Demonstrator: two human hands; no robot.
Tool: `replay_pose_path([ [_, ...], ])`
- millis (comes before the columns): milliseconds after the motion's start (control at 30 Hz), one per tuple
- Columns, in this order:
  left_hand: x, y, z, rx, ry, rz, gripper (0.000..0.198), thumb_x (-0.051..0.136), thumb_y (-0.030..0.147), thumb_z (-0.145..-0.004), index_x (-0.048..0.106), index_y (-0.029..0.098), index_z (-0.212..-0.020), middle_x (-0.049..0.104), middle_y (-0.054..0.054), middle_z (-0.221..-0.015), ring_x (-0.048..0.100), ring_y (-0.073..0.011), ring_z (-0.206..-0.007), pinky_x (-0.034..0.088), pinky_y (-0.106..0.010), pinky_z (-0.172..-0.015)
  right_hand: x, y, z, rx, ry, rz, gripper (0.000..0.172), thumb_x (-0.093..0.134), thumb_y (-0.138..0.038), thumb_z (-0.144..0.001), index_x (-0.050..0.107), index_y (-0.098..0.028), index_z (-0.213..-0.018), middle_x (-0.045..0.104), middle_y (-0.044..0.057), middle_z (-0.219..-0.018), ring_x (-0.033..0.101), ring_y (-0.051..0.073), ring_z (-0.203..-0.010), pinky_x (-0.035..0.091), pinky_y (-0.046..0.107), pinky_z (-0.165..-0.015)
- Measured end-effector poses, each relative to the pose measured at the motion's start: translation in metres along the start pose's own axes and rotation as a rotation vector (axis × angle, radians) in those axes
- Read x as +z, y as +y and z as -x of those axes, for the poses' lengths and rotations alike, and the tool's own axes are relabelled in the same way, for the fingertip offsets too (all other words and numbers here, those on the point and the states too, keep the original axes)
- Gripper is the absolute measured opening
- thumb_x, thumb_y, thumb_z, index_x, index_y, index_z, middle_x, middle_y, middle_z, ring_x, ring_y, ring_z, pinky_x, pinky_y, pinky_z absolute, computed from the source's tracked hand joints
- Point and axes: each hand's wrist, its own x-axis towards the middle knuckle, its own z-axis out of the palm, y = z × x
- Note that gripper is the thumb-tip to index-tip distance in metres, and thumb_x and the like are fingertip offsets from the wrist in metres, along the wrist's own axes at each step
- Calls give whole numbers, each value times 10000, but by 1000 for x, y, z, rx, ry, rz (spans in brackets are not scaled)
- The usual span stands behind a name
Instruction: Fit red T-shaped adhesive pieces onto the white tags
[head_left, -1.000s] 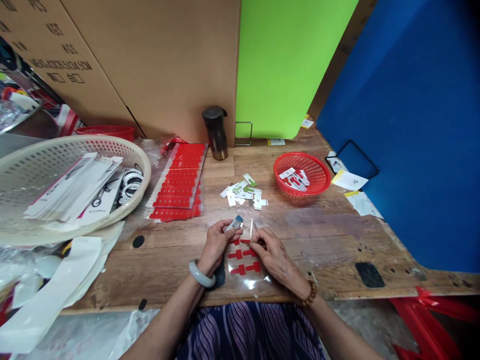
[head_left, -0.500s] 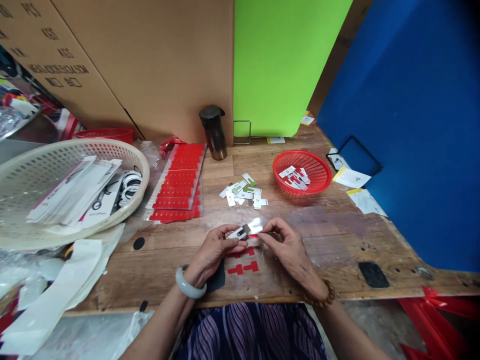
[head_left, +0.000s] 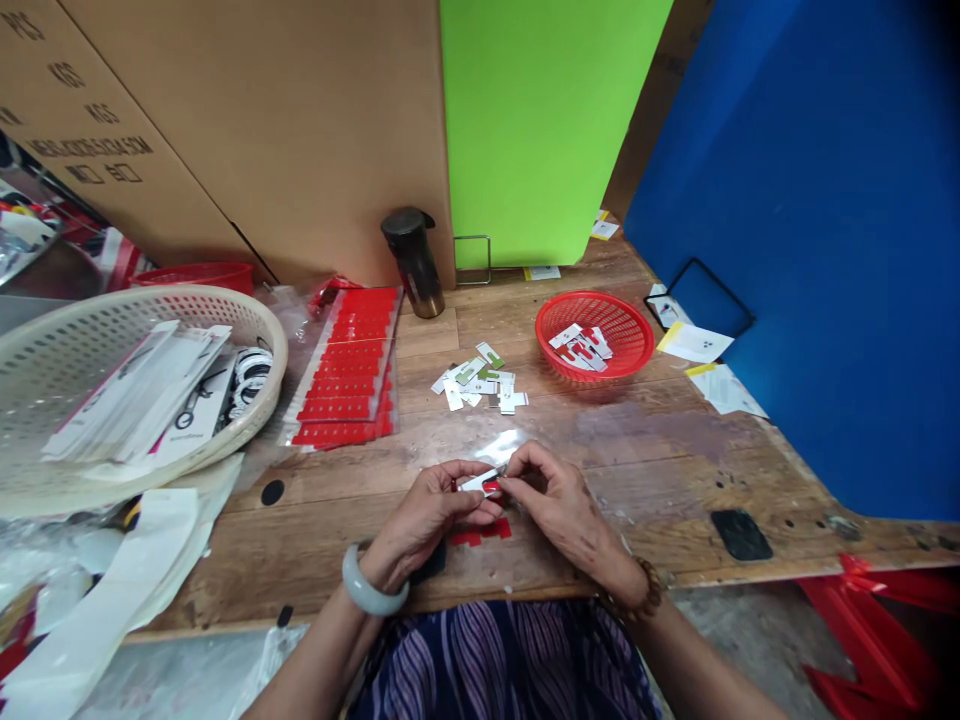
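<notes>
While the left hand [head_left: 441, 503] grips a small white rectangular card [head_left: 472, 484] between thumb and fingers, low over the brown wooden table [head_left: 322, 530], the right hand [head_left: 559, 505] sets its thumb and forefinger at the card's right end, against a small red tab [head_left: 491, 486]; whether they pinch or merely press cannot be told. Below the hands, flat red cut-outs [head_left: 501, 528] lie partly covered. Beyond lies a loose pile of white and green cards [head_left: 471, 370]; to its right, a round red plastic basket [head_left: 637, 345] contains white cards with red areas.
</notes>
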Motion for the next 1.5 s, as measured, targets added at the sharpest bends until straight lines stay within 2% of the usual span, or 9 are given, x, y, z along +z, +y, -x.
replay_pose_path([
  [633,3,0,-1,-18,6,-11,431,762,114,-608,606,83,-1009,715,-89,-685,684,-147,-580,534,-198,-599,2,3,1,5,41,37,73,531,-138,-767,547,-192,-720,547,-35,-676,509,111,-640,403,224,-604],
  [967,1,-1,-3,-14,1,-9,437,765,113,-628,595,79,-1029,722,-105,-733,688,-140,-603,543,-195,-627,3,0,2,19,41,53,87,527,-143,-779,547,-193,-710,541,-41,-662,497,109,-627,386,221,-598],
  [1167,-1,-6,-7,33,23,-82,403,758,208,-667,590,77,-1009,722,-120,-734,691,-153,-617,543,-204,-619,6,0,2,49,44,42,91,530,-127,-770,555,-189,-708,552,-39,-665,500,111,-628,393,227,-606],
  [1333,-3,-10,-10,149,84,-180,411,755,257,-661,599,80,-998,718,-91,-707,678,-141,-607,532,-202,-607,10,-2,5,125,68,11,73,540,-140,-752,563,-186,-699,579,-22,-694,533,134,-686,411,255,-672],
  [1500,-3,-11,-10,176,112,-225,410,749,274,-653,591,83,-979,717,-77,-669,665,-135,-572,526,-217,-604,9,-6,8,53,121,69,104,529,-116,-736,549,-181,-657,556,-1,-754,522,152,-774,395,267,-717],
])
